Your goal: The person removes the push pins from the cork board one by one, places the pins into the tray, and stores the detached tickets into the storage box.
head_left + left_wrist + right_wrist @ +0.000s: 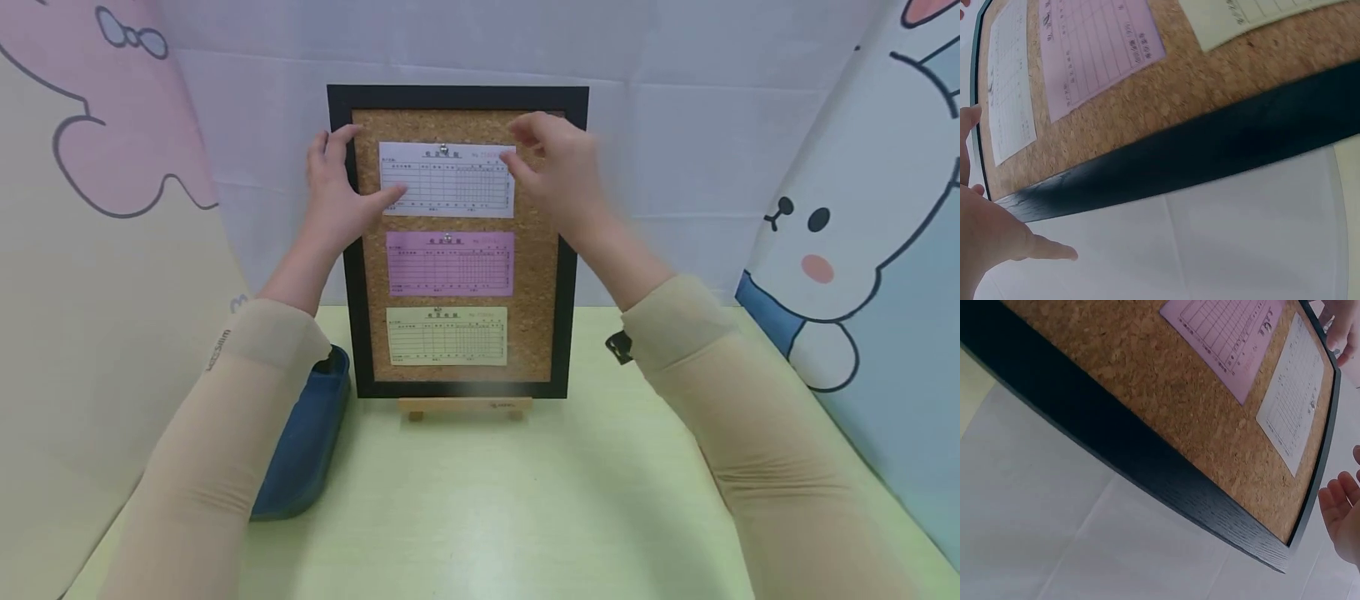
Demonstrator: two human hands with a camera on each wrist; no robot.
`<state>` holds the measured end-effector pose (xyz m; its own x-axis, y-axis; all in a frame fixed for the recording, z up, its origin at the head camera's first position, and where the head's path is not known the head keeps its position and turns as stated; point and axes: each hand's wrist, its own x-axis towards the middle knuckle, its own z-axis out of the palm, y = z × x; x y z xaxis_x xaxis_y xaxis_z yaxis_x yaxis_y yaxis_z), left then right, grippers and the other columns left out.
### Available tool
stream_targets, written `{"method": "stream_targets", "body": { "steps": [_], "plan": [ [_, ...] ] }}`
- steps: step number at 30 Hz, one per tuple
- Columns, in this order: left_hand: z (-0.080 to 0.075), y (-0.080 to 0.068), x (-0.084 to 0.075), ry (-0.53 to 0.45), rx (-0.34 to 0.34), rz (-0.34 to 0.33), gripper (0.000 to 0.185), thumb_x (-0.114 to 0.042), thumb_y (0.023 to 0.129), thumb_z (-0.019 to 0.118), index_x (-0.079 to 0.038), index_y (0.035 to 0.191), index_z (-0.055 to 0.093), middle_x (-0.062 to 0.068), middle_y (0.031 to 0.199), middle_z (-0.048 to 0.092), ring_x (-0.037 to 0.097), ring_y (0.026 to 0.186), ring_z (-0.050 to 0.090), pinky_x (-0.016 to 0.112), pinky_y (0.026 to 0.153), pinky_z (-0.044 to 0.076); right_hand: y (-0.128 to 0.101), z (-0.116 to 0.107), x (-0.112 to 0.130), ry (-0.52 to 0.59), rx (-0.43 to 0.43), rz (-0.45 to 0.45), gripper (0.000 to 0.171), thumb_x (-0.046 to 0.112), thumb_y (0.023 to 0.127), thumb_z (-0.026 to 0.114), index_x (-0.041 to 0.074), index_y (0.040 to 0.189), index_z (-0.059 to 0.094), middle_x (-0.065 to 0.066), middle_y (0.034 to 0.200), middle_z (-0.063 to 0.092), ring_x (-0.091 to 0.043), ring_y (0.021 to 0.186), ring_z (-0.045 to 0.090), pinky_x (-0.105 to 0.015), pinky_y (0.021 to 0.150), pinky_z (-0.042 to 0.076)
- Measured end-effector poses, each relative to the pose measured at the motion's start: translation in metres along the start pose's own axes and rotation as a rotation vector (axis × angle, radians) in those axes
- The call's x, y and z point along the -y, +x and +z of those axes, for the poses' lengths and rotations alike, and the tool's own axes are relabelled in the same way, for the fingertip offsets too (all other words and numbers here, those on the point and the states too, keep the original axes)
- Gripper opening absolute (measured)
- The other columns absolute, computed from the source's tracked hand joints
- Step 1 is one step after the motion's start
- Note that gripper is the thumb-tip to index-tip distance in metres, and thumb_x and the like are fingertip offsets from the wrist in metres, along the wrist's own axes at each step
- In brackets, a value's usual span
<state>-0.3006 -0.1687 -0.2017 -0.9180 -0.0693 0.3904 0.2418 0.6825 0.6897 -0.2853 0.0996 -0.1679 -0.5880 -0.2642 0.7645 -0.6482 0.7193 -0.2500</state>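
A cork board (536,275) in a black frame stands upright on a small wooden easel (465,406). Three printed receipt slips hang on it in a column: a white slip (450,196), a pink slip (450,271) and a pale yellow slip (447,342). Small pushpins show at their top edges. My left hand (341,187) is spread at the board's upper left, its thumb over the white slip's left side in the head view. Near the white slip's upper right corner is my right hand (562,171), fingers loosely bent, with nothing visible between them in the right wrist view.
A dark blue tray (307,450) lies on the pale table (465,500) left of the board, partly hidden by the left sleeve. White cloth (675,150) hangs behind, and cartoon-printed panels flank both sides. A small black object (619,347) shows beside the right cuff.
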Motion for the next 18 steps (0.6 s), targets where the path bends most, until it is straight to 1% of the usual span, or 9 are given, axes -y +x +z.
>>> {"method": "stream_targets", "body": {
  "steps": [3, 6, 11, 15, 18],
  "plan": [
    [0.001, 0.004, -0.004, -0.007, -0.01, -0.007, 0.08, -0.051, 0.08, 0.068, -0.041, 0.143, 0.021, -0.006, 0.157, -0.01, 0.016, 0.145, -0.007, 0.049, 0.112, 0.02, 0.006, 0.014, 0.003, 0.011, 0.029, 0.035, 0.03, 0.022, 0.092, 0.062, 0.003, 0.115, 0.061, -0.009, 0.11, 0.066, -0.017, 0.101, 0.059, -0.024, 0.089, 0.047],
    [0.003, 0.006, -0.008, 0.008, -0.014, -0.013, 0.079, -0.051, 0.079, 0.069, -0.041, 0.143, 0.023, -0.006, 0.157, -0.011, 0.015, 0.145, -0.007, 0.047, 0.112, 0.021, 0.011, 0.026, 0.007, 0.018, 0.041, 0.051, 0.03, 0.023, 0.091, 0.062, 0.004, 0.115, 0.062, -0.009, 0.11, 0.065, -0.016, 0.1, 0.058, -0.024, 0.087, 0.047],
    [0.007, 0.009, -0.008, 0.01, -0.005, -0.028, 0.08, -0.05, 0.077, 0.072, -0.039, 0.141, 0.026, -0.003, 0.157, -0.013, 0.016, 0.145, -0.009, 0.046, 0.112, 0.021, 0.018, 0.043, 0.011, 0.025, 0.074, 0.078, 0.029, 0.025, 0.091, 0.062, 0.007, 0.114, 0.062, -0.005, 0.11, 0.065, -0.014, 0.099, 0.058, -0.02, 0.083, 0.047],
    [0.008, 0.01, -0.008, 0.024, -0.01, -0.025, 0.08, -0.049, 0.076, 0.073, -0.035, 0.14, 0.028, -0.002, 0.156, -0.014, 0.018, 0.145, -0.01, 0.046, 0.113, 0.02, 0.023, 0.054, 0.013, 0.031, 0.088, 0.086, 0.027, 0.024, 0.091, 0.062, 0.007, 0.112, 0.063, -0.005, 0.107, 0.066, -0.013, 0.098, 0.059, -0.018, 0.083, 0.047],
    [0.008, 0.013, -0.01, 0.027, -0.011, -0.032, 0.078, -0.048, 0.075, 0.074, -0.034, 0.138, 0.03, -0.002, 0.156, -0.016, 0.02, 0.145, -0.011, 0.047, 0.112, 0.02, 0.027, 0.058, 0.013, 0.012, 0.089, 0.103, 0.026, 0.025, 0.091, 0.062, 0.009, 0.112, 0.063, -0.004, 0.105, 0.065, -0.012, 0.096, 0.058, -0.018, 0.083, 0.046]
  ]
}}
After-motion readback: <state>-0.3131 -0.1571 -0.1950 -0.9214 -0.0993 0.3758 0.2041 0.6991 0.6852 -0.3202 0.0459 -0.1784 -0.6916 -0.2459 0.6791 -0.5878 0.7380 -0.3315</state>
